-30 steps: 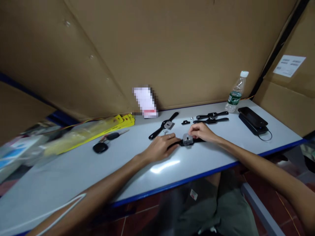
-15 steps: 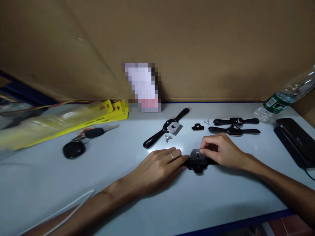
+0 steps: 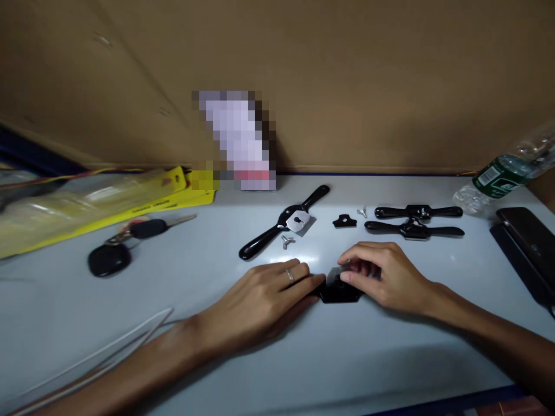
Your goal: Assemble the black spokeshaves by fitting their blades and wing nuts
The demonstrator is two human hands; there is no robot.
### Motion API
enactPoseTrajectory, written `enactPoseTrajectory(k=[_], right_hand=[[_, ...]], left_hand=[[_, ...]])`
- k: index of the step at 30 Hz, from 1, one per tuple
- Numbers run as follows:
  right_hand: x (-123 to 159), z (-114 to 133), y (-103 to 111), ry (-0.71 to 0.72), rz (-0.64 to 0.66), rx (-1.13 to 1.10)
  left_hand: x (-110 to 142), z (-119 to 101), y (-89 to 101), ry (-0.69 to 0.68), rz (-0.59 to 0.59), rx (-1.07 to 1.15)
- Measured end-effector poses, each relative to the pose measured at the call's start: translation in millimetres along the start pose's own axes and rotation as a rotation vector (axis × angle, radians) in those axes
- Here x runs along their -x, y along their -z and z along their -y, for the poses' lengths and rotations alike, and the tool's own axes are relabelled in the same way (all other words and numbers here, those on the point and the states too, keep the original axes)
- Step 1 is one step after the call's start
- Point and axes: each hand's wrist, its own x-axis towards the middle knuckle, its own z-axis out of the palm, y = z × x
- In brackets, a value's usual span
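Blade (image 3: 333,276)'s pinched in right hand (image 3: 387,274), tool (image 3: 339,296) just below held by left hand (image 3: 267,293); probably light, stiff, kinda slick, best edge-gripped.

The black tool body (image 3: 340,296) looks glossy, the held blade (image 3: 333,276) smooth metal, the wall (image 3: 347,86) matt cardboard.

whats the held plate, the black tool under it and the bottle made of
Plate: probably bare metal, dull grey; thin and flat.
Tool: likely painted or coated metal; smooth black gloss.
Bottle: seemingly clear plastic; see-through, ridged base.
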Motion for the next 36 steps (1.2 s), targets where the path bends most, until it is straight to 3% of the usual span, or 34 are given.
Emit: enactPoseTrajectory(k=[10,19,29,31,33,36], right_hand=[[4.0,0.2,-5.4,-0.006,0.009,0.083],[4.0,1.1,-9.1,-0.112,0.008,-0.048],[4.8,-0.8,-11.2,-0.090,-0.033,0.003],[1.3,-4.3,-6.5,-0.001,-0.116,0.128],[-5.5,-9.7,0.1,0.124,-0.240,0.400],[-17.5,-18.3,7.8,0.188,-0.264,0.785]], left_hand=[[4.7,-2.1,0.2,0.015,-0.004,-0.021],[6.2,-4.8,-1.8,-0.020,-0.051,-0.052],[4.0,-5.7,-0.9,-0.029,-0.049,-0.051],[4.6,-5.1,-1.5,-0.019,-0.050,-0.044],[5.0,-4.6,-2.2,-0.002,-0.039,-0.030],[5.2,-3.8,-3.1,0.007,-0.036,0.002]])
